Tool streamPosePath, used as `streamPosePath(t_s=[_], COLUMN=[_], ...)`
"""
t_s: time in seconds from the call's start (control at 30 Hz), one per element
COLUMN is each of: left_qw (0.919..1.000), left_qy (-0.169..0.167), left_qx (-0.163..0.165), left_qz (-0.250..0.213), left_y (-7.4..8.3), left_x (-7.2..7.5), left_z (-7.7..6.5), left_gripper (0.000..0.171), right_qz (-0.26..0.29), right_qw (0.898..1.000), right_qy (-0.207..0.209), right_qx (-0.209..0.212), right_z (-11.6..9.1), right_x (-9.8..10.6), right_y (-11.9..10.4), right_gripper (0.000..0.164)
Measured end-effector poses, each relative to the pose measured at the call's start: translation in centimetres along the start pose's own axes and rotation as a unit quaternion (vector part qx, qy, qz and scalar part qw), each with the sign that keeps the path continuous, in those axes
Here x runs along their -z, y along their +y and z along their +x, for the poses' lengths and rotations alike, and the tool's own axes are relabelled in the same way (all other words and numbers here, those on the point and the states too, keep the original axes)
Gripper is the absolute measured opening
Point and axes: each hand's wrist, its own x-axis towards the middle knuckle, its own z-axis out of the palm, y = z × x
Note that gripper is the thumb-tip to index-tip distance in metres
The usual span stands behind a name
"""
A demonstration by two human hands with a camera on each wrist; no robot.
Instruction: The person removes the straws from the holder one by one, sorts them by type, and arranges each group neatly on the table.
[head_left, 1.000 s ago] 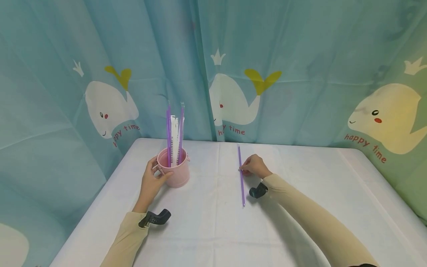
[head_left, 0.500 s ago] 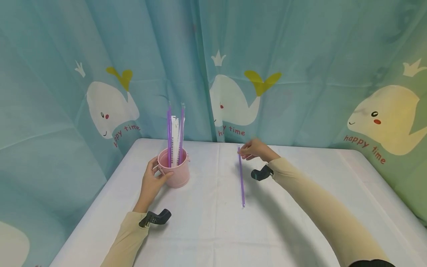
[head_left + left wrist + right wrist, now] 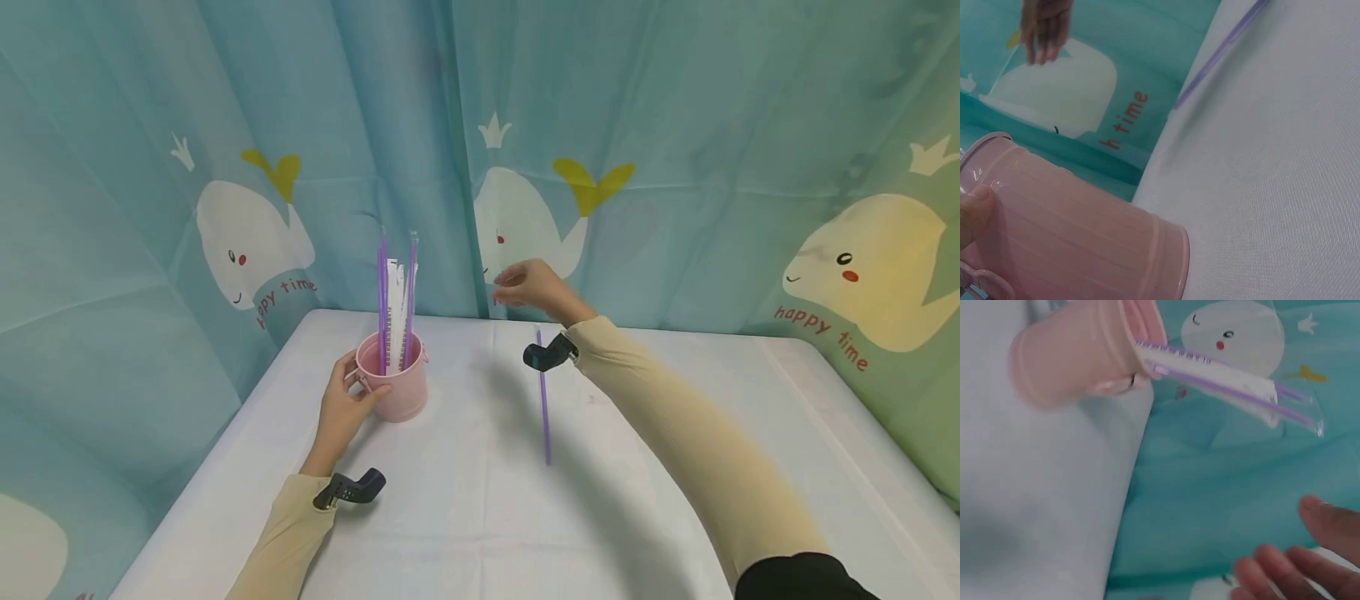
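A small pink bucket [image 3: 405, 398] stands upright on the left half of the table. My left hand [image 3: 347, 410] grips its near-left side, thumb on the outer wall and fingers around by the handle. Upright in the bucket are clear-wrapped purple straws [image 3: 382, 292] and white printed paper sleeves [image 3: 393, 317]. Another purple straw [image 3: 545, 425] lies lengthwise on the table; the right wrist's camera covers part of it. My right hand [image 3: 537, 285] is raised over the table's far edge, to the right of the bucket. In the right wrist view, the right hand's fingers [image 3: 1266, 569] are loosely bent around nothing.
White cloth covers the table [image 3: 465, 500]. Along its far edge hangs a teal curtain [image 3: 690, 100] printed with whales. Black cameras sit on both wrists, the left wrist camera [image 3: 351, 489] low over the cloth.
My right hand has let go of the purple straw on the table, slid away along it, then risen and moved left. The left hand and bucket have stayed in place.
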Motion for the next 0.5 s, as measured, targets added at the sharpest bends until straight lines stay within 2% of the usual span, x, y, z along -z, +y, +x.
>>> streamPosePath(t_s=[0.2, 0.37, 0.5], left_qw=[1.0, 1.0, 1.0], left_qy=[0.0, 0.001, 0.004], left_qx=[-0.003, -0.003, 0.0], left_qz=[-0.003, -0.006, -0.004], left_y=[-0.1, -0.2, -0.1], left_x=[0.0, 0.0, -0.1], left_z=[0.1, 0.2, 0.1], left_gripper=[0.077, 0.078, 0.078], right_qz=[0.02, 0.058, 0.081], right_qw=[0.997, 0.994, 0.992], right_qy=[0.053, 0.062, 0.067], right_qx=[0.053, 0.075, 0.071], right_z=[1.3, 2.5, 3.1], right_x=[-3.0, -5.9, -8.0], right_y=[-1.1, -1.0, -1.0], right_gripper=[0.032, 0.033, 0.033])
